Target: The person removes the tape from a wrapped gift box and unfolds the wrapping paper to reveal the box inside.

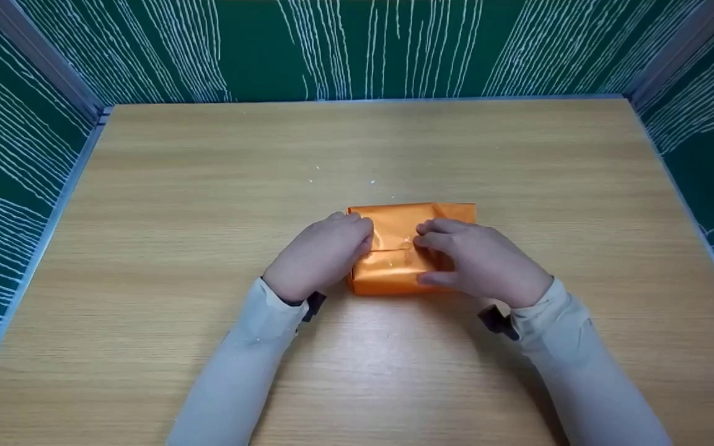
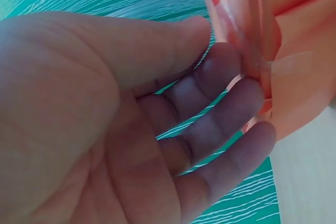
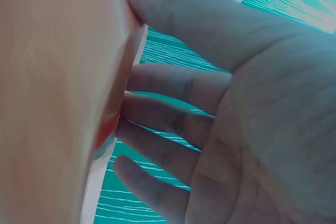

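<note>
An orange paper-wrapped package [image 1: 388, 272] lies on the table, with a seam running along its top. My left hand [image 1: 320, 257] is at its left end, and in the left wrist view the loosely bent fingers [image 2: 226, 103] touch the folded end beside clear tape [image 2: 291, 62]. Over the right part of the package, my right hand [image 1: 487, 260] has its fingers spread and lightly bent. In the right wrist view the thumb touches the orange wrapper [image 3: 47, 103] and the fingertips reach its end. A red patch [image 3: 107, 129] shows there; what it is I cannot tell.
The wooden table [image 1: 208, 161] has a few tiny white scraps [image 1: 372, 182] beyond the package. Green panels [image 1: 258, 49] with white streaks border it at the back and both sides, with blue edging along the joins.
</note>
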{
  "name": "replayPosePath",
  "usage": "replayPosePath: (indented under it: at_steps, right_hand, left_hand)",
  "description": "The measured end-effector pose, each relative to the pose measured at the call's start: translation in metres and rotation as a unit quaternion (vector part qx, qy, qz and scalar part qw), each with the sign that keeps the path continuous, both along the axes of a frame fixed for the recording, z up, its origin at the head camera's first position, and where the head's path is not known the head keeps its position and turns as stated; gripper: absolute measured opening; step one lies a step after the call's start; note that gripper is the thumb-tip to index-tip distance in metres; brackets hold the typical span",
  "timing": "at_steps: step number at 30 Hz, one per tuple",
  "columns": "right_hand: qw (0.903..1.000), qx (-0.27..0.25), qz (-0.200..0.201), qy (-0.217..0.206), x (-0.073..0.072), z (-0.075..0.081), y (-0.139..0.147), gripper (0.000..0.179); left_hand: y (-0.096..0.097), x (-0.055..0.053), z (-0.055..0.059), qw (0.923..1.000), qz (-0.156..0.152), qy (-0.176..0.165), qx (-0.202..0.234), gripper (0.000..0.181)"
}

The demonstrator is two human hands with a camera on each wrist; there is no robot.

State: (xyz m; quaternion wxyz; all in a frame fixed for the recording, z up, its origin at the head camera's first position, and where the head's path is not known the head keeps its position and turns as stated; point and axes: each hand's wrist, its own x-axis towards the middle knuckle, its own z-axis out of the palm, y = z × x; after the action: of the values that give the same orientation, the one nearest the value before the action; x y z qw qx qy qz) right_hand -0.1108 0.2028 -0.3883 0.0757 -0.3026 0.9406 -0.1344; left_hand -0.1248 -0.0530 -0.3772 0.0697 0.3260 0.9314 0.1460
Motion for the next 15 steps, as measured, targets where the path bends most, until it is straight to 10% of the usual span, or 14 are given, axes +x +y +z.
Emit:
replayPosePath:
  at_steps: [15]
  right_hand:
    - [1.0000,-0.003,0.007,0.006,0.0001,-0.0008,0.0013,0.059]
  left_hand:
    - [-0.0014,-0.0016,-0.0005,0.9997,-0.021,0.006,0.014,0.005]
